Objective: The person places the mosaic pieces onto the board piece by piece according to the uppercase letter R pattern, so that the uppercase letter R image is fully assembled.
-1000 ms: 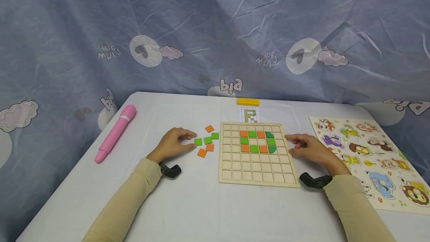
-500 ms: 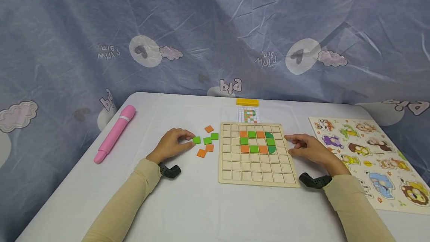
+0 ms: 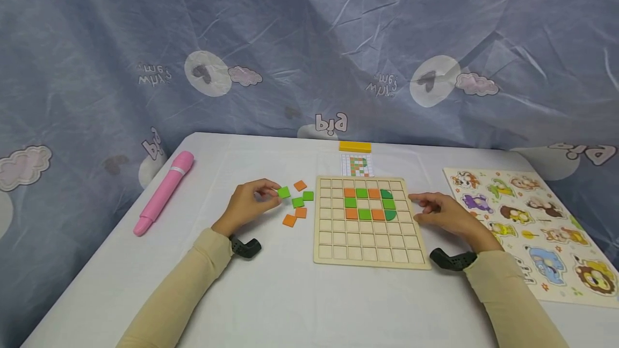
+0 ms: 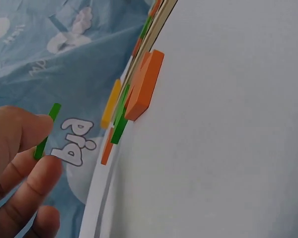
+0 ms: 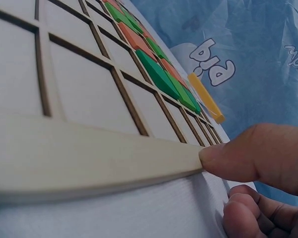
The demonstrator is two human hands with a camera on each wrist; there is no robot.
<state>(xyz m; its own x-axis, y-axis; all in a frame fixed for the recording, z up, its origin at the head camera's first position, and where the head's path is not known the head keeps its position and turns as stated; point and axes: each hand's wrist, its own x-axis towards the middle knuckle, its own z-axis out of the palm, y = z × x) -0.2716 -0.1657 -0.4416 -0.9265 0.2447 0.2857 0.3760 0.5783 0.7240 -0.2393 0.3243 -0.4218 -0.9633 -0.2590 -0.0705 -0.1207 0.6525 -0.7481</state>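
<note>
In the head view my left hand (image 3: 245, 205) pinches a square green tile (image 3: 283, 192) between thumb and fingers. The left wrist view shows this green tile (image 4: 55, 111) edge-on, raised off the table. Several loose green and orange tiles lie close by, among them an orange tile (image 3: 289, 220). To their right is a wooden grid board (image 3: 367, 240) with orange and green tiles set in a ring in its upper cells. My right hand (image 3: 442, 215) rests at the board's right edge; in the right wrist view its thumb (image 5: 233, 157) touches the rim.
Behind the board lie a small pattern card (image 3: 357, 165) and a yellow block (image 3: 355, 147). A pink microphone-shaped object (image 3: 164, 192) lies at the left. An animal picture board (image 3: 527, 230) is at the right, partly under the right forearm. A patterned curtain (image 3: 309, 58) hangs behind.
My left fingers have taken hold of the green tile nearest them and lifted it slightly up from the table. The right hand and the grid board stay in place.
</note>
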